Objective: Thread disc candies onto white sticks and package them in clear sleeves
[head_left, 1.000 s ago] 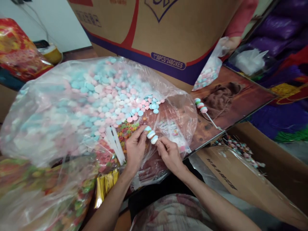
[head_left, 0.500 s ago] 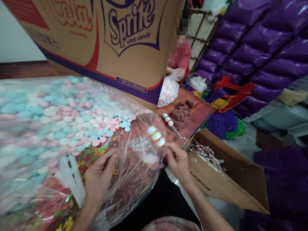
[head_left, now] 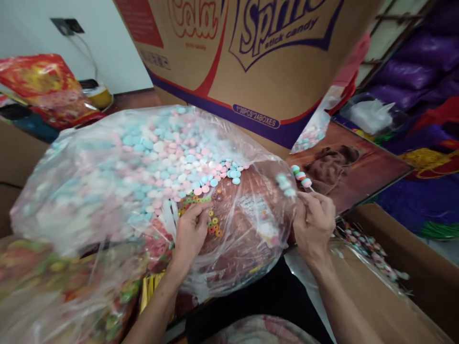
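Observation:
My right hand (head_left: 313, 220) is closed around the lower end of a candy stick, whose blurred blue-and-white candies (head_left: 285, 184) point up and left. Just beyond it, a second candy stick (head_left: 301, 177) with coloured discs lies on the table. My left hand (head_left: 193, 224) is over small ring-shaped candies (head_left: 214, 227), thumb and forefinger pinched together; anything between them is too small to make out. Beside it are white sticks (head_left: 170, 212). Pink, blue and white candy discs (head_left: 168, 157) spill from a big clear plastic bag (head_left: 229, 267).
A large printed carton (head_left: 222, 71) stands behind the bag. On the right, an open cardboard box (head_left: 423, 253) holds finished-looking candy sticks (head_left: 376, 253). A brown cloth (head_left: 333, 165) lies on the table. Another bag of ring candies (head_left: 64, 291) is at lower left, a red packet (head_left: 46, 91) at far left.
The view has swung left, bringing the red packet and wall socket into sight. My right hand still grips the candy stick; my left hand stays at the ring candies.

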The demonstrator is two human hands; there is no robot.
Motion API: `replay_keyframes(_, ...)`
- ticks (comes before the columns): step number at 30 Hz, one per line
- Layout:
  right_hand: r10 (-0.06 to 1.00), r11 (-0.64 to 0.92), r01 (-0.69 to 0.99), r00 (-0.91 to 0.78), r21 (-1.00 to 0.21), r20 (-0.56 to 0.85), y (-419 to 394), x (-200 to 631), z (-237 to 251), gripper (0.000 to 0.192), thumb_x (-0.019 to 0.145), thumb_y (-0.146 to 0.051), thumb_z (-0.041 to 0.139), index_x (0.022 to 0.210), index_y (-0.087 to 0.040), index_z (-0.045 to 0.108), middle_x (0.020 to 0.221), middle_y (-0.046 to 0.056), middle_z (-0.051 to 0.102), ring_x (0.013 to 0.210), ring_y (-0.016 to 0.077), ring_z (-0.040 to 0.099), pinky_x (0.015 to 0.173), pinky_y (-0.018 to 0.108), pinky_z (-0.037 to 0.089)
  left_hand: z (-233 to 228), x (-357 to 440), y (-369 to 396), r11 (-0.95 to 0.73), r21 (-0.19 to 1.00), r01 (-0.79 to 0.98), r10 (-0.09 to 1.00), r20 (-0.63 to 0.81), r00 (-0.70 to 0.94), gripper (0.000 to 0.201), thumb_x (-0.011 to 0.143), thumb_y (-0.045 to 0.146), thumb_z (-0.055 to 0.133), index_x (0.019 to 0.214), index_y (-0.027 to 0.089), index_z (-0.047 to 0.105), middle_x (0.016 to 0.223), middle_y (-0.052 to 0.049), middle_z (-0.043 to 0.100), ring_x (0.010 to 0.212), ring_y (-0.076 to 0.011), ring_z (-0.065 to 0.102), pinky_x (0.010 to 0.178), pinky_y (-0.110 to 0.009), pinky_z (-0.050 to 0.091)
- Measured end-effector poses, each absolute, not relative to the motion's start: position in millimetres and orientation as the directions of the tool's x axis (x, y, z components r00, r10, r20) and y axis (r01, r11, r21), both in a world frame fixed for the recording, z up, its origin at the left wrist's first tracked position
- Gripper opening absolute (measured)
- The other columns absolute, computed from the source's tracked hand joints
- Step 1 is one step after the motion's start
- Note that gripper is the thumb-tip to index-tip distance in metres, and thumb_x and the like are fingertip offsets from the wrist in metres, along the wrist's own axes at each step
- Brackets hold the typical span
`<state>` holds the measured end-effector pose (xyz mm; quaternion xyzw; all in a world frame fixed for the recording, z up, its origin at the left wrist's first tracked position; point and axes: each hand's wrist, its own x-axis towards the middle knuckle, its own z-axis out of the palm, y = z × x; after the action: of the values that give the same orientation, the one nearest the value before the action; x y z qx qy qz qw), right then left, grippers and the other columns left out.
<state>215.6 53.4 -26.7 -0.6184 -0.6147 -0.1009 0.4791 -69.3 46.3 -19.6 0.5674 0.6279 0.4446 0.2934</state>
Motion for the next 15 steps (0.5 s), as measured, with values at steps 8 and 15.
replay_keyframes(8, 0.831, 0.536, 0.529, -0.468, -0.658, 0.3, 28.0, 57.8, -7.4, 0.019, 0.098, -0.013, 0.049, 0.097, -0.018, 0.068, 0.09, 0.007, 0.07, 0.084, 0.02, 0.064, 0.078, 0.032, 0.052, 17.8, -100.7, 35.1, 0.085, 0.887, 0.454, 0.899, 0.128, -0.419, 0.031, 0.086, 0.033, 0.057, 0.106, 0.017, 0.076, 0.073, -0.002, 0.068, 0.063, -0.0136, 0.057, 0.059, -0.026, 0.048)
replay_keyframes(15, 0.789, 0.522, 0.674, -0.615, -0.523, -0.004, 41.2, -18.7, 13.8, 0.029, 0.084, -0.006, 0.053, 0.113, -0.008, 0.058, 0.108, 0.019, 0.066, 0.101, 0.034, 0.063, 0.075, 0.04, 0.052, 23.2, -123.4, 26.2, 0.055, 0.864, 0.501, 0.829, 0.24, -0.506, 0.03, 0.084, 0.037, 0.063, 0.105, 0.019, 0.076, 0.092, -0.004, 0.074, 0.073, -0.0136, 0.064, 0.066, -0.024, 0.051)
